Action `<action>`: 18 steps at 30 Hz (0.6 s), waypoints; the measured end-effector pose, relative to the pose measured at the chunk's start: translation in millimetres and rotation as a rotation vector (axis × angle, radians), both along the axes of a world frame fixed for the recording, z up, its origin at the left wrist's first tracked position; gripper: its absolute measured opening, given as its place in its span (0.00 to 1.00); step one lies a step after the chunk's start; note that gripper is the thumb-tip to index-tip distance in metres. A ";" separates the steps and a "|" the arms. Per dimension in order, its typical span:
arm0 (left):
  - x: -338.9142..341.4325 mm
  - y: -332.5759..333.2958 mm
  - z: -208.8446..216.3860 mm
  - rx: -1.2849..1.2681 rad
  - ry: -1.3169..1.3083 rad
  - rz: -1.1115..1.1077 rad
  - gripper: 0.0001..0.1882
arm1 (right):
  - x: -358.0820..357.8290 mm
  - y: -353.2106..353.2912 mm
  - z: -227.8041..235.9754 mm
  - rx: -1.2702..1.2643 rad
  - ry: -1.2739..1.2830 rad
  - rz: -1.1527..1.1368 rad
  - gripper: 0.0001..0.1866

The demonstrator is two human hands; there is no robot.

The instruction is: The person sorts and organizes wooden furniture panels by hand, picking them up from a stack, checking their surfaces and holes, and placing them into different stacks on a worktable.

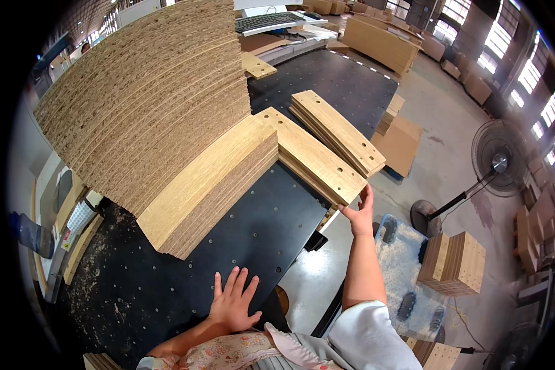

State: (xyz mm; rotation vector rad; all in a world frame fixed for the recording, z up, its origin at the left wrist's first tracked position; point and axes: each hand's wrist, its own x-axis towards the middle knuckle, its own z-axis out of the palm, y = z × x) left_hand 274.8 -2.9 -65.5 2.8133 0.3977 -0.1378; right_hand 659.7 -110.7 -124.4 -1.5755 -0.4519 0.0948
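Note:
My left hand (231,303) lies flat on the black worktable (253,225), fingers spread, holding nothing. At the near right end of a stack of drilled wood-grain boards (317,157), my right hand (359,214) has its thumb and fingers round the end corner. A second drilled stack (339,132) lies beside it, slightly angled. The far end of the gripped stack meets a low pile of narrow wood-grain strips (209,172). Behind those strips rises a tall pile of particleboard panels (154,86), their rough edges facing me.
A keyboard (270,22) sits beyond the table, with one drilled board (257,65) near it. Right of the table stand a floor fan (499,161), a dusty blue pallet (391,259) and a stack of boards (453,264). Flat cardboard (402,145) lies past the table's right edge.

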 end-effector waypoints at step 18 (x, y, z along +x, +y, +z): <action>0.7 -1.2 0.4 0.004 -0.010 0.002 0.46 | 12.8 -13.8 -4.5 -0.149 -0.177 0.046 0.53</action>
